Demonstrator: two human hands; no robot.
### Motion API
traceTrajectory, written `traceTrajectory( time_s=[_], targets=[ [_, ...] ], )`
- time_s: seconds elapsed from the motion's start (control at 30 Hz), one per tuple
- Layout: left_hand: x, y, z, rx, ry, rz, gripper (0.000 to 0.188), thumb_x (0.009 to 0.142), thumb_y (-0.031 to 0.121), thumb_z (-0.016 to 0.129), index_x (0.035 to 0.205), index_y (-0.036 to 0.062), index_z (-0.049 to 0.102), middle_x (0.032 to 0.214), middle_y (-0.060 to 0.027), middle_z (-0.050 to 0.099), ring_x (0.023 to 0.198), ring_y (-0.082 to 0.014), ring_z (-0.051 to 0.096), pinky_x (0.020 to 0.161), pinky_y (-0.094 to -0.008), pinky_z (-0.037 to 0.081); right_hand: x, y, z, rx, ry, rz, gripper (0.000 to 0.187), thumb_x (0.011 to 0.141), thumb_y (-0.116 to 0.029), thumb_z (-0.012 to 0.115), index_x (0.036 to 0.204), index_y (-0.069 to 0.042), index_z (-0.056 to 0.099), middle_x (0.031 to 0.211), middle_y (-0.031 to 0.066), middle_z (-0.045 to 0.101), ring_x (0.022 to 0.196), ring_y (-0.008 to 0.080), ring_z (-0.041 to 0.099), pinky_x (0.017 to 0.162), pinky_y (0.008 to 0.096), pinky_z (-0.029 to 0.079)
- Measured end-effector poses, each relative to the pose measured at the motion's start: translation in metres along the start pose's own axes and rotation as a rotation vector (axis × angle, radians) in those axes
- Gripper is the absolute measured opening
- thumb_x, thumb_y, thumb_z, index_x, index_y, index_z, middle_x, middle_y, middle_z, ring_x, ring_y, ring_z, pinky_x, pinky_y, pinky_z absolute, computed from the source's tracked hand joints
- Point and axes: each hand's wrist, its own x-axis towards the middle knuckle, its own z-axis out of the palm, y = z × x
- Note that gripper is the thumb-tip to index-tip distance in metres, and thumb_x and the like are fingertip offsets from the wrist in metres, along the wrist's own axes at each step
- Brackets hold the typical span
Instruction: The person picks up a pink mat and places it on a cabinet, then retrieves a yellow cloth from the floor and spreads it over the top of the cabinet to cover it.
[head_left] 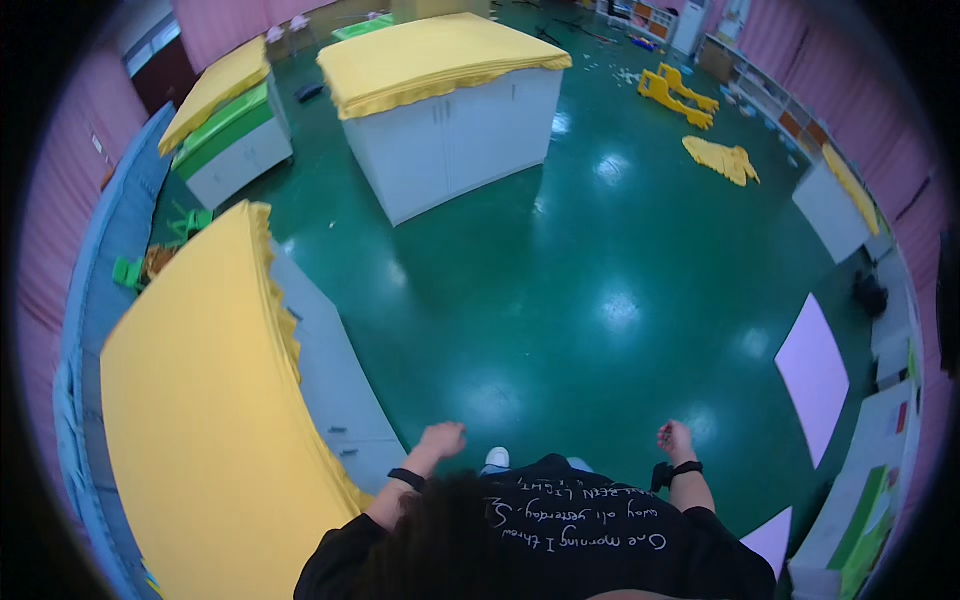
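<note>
My left hand (pixel 443 438) hangs over the green floor, beside the near cabinet with the yellow cloth cover (pixel 215 370). Its fingers are curled in loosely, and nothing shows in them. On the other side of my body, my right hand (pixel 675 437) is held above the floor, touching nothing. Its fingers are bent toward the palm with no object visible. A dark band (pixel 407 478) circles the left wrist, and a black band with a small dark item (pixel 664 475) is on the right. One white shoe (pixel 497 459) shows between the hands.
Ahead stands a white cabinet (pixel 450 135) under a yellow cover. Another covered cabinet (pixel 235 150) and green chairs (pixel 188 220) are at the left. To the right lie a lilac sheet (pixel 815 375) and a yellow cloth (pixel 722 160). A yellow plastic frame (pixel 680 95) stands farther back.
</note>
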Motion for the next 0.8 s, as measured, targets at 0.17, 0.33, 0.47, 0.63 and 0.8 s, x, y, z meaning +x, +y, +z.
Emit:
traceTrajectory(
  time_s=[0.17, 0.33, 0.47, 0.63, 0.8],
  targets=[
    [0.132, 0.049, 0.032, -0.290, -0.349, 0.238, 0.030, 0.080, 0.026, 0.050, 0.104, 0.0072, 0.055, 0.100, -0.0137, 0.059, 0.092, -0.0297, 0.056, 0.080, -0.0391, 0.044, 0.053, -0.064, -0.048, 0.663, 0.125, -0.015, 0.015, 0.083, -0.023, 0.047, 0.074, -0.011, 0.048, 0.063, 0.0017, 0.051, 0.061, 0.0166, 0.051, 0.056, 0.0349, 0.042],
    [0.228, 0.017, 0.035, -0.442, -0.361, 0.193, 0.023, 0.080, 0.026, 0.051, 0.089, 0.0050, 0.056, 0.085, -0.0096, 0.058, 0.076, -0.0213, 0.053, 0.068, -0.0357, 0.043, 0.141, -0.093, -0.032, 0.514, 0.168, 0.062, 0.012, 0.081, -0.021, 0.048, 0.074, -0.011, 0.049, 0.065, 0.0034, 0.054, 0.056, 0.0176, 0.053, 0.052, 0.0363, 0.044],
    [0.330, -0.008, 0.010, -0.344, -0.319, 0.201, 0.024, 0.078, 0.027, 0.050, 0.078, 0.0034, 0.056, 0.072, -0.0091, 0.057, 0.063, -0.0209, 0.051, 0.060, -0.0369, 0.043, 0.217, -0.132, -0.030, 0.269, 0.217, 0.064, 0.011, 0.080, -0.019, 0.048, 0.075, -0.009, 0.050, 0.066, 0.0041, 0.056, 0.056, 0.0164, 0.054, 0.051, 0.0346, 0.045],
    [0.450, -0.002, -0.062, -0.184, -0.009, 0.160, 0.025, 0.076, 0.026, 0.050, 0.084, 0.0030, 0.057, 0.076, -0.0121, 0.058, 0.066, -0.0241, 0.053, 0.063, -0.0374, 0.044, 0.284, -0.242, 0.029, -0.015, 0.021, -0.003, 0.009, 0.081, -0.017, 0.047, 0.080, -0.009, 0.050, 0.064, 0.0049, 0.056, 0.048, 0.0150, 0.053, 0.040, 0.0296, 0.042],
    [0.548, 0.139, -0.212, -0.394, 0.031, -0.033, 0.027, 0.078, 0.024, 0.048, 0.094, 0.0057, 0.058, 0.092, -0.0185, 0.060, 0.085, -0.0314, 0.058, 0.075, -0.0365, 0.046, 0.375, -0.307, 0.056, -0.080, -0.057, -0.087, 0.012, 0.081, -0.019, 0.049, 0.084, -0.008, 0.051, 0.070, 0.0039, 0.059, 0.056, 0.0135, 0.056, 0.043, 0.0281, 0.044]
  ],
)
